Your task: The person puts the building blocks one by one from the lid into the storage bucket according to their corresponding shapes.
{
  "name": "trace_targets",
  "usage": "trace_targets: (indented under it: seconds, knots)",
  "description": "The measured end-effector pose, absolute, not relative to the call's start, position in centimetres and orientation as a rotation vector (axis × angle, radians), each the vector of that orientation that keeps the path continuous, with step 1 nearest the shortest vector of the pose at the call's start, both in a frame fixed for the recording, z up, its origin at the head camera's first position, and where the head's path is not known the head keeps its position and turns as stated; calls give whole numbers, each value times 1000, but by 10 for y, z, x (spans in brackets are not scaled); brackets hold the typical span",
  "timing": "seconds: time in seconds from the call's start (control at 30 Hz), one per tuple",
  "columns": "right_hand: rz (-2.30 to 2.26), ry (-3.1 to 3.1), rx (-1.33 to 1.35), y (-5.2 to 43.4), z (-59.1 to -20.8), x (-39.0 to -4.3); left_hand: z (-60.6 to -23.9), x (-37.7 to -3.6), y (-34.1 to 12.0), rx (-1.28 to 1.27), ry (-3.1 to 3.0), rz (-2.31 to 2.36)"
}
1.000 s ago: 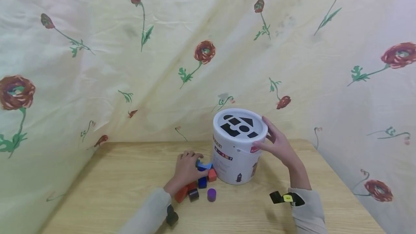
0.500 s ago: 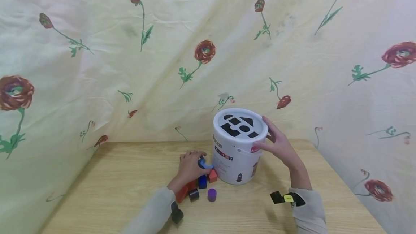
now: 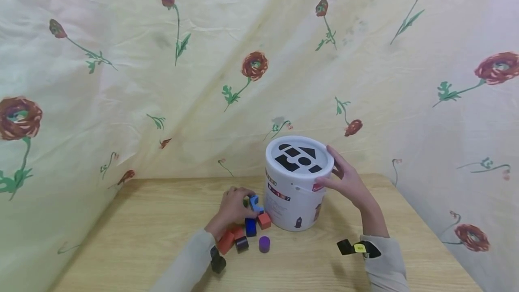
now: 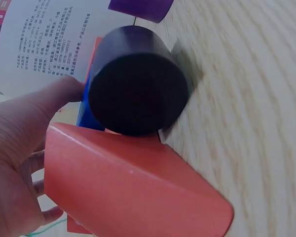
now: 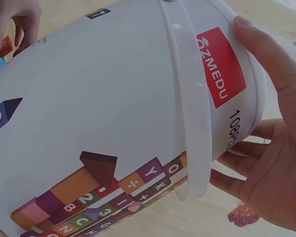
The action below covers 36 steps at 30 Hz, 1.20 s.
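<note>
My left hand (image 3: 232, 207) pinches a light blue arch-shaped block (image 3: 254, 202) between thumb and fingers, beside the white bucket (image 3: 279, 213). A green block (image 3: 245, 203) shows a little behind the fingers. Close under the hand lie a dark blue block (image 3: 251, 227) and an orange-red block (image 3: 264, 221). In the left wrist view, a dark cylinder (image 4: 138, 89) and a red block (image 4: 133, 177) hide part of the hand's work. My right hand (image 3: 348, 184) holds the bucket at its top right, thumb at the lid's rim and fingers round the side (image 5: 266, 163).
The bucket's lid (image 3: 320, 154) has several black shapes on it. A purple cylinder (image 3: 264, 244) stands in front of the bucket. Behind the wooden table (image 3: 162, 220) hangs a flowered cloth (image 3: 194, 102).
The light blue arch block has turned from lying flat to more upright in my left fingers. The left hand shifted right, then back slightly. My right hand stays on the bucket.
</note>
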State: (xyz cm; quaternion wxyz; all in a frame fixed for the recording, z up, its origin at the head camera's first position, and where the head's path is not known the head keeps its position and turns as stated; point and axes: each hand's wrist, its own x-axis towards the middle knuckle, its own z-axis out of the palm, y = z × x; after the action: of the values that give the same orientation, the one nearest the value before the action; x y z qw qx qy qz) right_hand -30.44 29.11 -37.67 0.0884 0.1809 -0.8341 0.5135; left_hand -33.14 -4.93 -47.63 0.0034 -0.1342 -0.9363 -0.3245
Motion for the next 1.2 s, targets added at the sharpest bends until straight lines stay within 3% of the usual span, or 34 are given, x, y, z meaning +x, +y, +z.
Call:
trace_targets:
  seconds: [0.43, 0.77, 1.2]
  knots:
    - [1515, -2482, 523, 292, -379, -303, -480, -335, -51, -457, -2925, -954]
    - [1511, -2474, 549, 292, -378, -303, -473, -330, -50, -345, -2863, -1178]
    - [1529, -2484, 534, 292, -378, -302, -417, -313, -55, -481, -2741, -1079]
